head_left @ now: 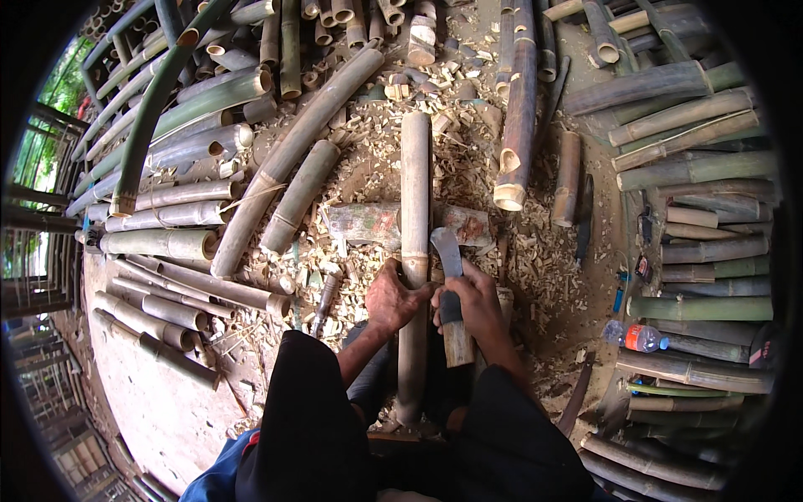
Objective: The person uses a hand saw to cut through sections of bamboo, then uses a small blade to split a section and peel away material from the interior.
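Observation:
A pale bamboo pole (416, 180) runs lengthwise in front of me, lying across a short log (361, 224), with its near end between my legs. My left hand (391, 299) is closed around the pole just below a node. Right beside it, my right hand (473, 303) grips a knife (448, 251) with a broad, short blade and a thick handle wrapped in dark material. The blade points away from me along the pole's right side; whether its edge touches the bamboo I cannot tell. The thumbs of both hands meet near the pole.
Wood chips (460, 125) litter the ground around the log. Cut bamboo lengths (301, 201) lie at left, with more stacked (701, 309) at right. A dark bamboo pole (516, 142) lies ahead right. A plastic bottle (640, 338) rests at right, a slender tool (326, 303) near my left forearm.

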The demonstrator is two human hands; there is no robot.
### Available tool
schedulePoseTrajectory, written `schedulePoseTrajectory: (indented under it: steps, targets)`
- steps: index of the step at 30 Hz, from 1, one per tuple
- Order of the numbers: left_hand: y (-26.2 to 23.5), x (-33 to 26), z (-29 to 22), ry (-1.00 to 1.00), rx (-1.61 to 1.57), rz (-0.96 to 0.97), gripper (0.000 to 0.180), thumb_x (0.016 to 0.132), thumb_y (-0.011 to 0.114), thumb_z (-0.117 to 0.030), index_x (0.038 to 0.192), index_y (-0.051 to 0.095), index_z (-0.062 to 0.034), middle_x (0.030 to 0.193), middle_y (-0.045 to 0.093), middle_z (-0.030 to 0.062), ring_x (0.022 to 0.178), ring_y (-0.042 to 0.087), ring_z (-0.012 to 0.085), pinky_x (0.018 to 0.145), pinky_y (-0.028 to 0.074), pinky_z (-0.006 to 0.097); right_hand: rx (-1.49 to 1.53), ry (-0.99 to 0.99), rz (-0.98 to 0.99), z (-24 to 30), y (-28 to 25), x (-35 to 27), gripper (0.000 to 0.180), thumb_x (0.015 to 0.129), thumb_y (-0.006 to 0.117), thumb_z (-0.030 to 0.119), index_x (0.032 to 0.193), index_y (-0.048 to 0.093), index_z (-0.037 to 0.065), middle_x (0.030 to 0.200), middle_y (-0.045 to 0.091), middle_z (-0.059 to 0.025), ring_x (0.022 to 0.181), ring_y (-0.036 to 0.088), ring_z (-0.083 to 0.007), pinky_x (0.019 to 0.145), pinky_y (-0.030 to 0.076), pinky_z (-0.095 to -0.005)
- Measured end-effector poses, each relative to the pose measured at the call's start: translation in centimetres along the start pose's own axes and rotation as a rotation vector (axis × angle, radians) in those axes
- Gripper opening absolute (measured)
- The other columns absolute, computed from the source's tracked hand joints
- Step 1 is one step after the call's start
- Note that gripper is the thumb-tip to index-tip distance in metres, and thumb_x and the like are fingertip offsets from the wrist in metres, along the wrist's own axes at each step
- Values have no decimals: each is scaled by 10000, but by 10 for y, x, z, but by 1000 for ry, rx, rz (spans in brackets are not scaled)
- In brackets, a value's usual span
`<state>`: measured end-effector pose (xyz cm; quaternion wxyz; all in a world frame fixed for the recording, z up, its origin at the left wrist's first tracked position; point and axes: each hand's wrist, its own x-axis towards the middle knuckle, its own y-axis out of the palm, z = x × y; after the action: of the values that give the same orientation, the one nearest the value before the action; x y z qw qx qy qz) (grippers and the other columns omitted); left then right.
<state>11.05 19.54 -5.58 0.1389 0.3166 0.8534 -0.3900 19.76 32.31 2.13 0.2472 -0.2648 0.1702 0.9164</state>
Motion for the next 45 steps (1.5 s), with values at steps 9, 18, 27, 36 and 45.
schedulePoseTrajectory:
  steps: [9, 18, 27, 36, 45]
  targets:
    - [-2, -2, -4, 19, 13, 27, 715, 687, 823, -459, 1109, 554, 52, 939, 674, 242, 903, 666, 390, 835, 523, 463, -53, -137, -16, 55, -4, 87, 189, 901, 493, 111, 1035, 559, -5, 659, 642, -139, 436, 603, -232, 375, 504, -356]
    - [4, 4, 5, 66, -45, 61, 728, 700, 824, -539, 1046, 541, 35, 910, 664, 214, 889, 661, 376, 836, 514, 467, -106, -155, -123, 104, -1, 158, 303, 914, 508, 125, 1190, 513, 0, 677, 628, -145, 449, 604, -251, 365, 517, -369]
    - [-3, 20, 45, 343, -809, 273, 689, 789, 849, -215, 1283, 480, 92, 1096, 666, 162, 946, 681, 260, 868, 562, 351, 10, -211, 68, 102, -23, 57, 176, 959, 517, 205, 1058, 506, 60, 723, 647, -123, 507, 633, -225, 414, 533, -354]
    - [-81, 71, -107, 702, -355, 32, 827, 763, 598, -792, 961, 578, 11, 680, 591, 81, 547, 523, 205, 470, 440, 359, 74, -193, -172, 47, -77, -30, 320, 963, 499, 241, 1216, 493, 45, 767, 642, -129, 531, 630, -212, 442, 531, -331]
    - [-210, 92, -247, 947, 460, -4, 358, 821, 716, 3, 1158, 681, -114, 1059, 671, 72, 980, 619, 199, 939, 528, 419, 129, -191, -220, 37, -107, -73, 304, 951, 503, 232, 1172, 507, 24, 765, 634, -133, 543, 632, -228, 466, 534, -349]
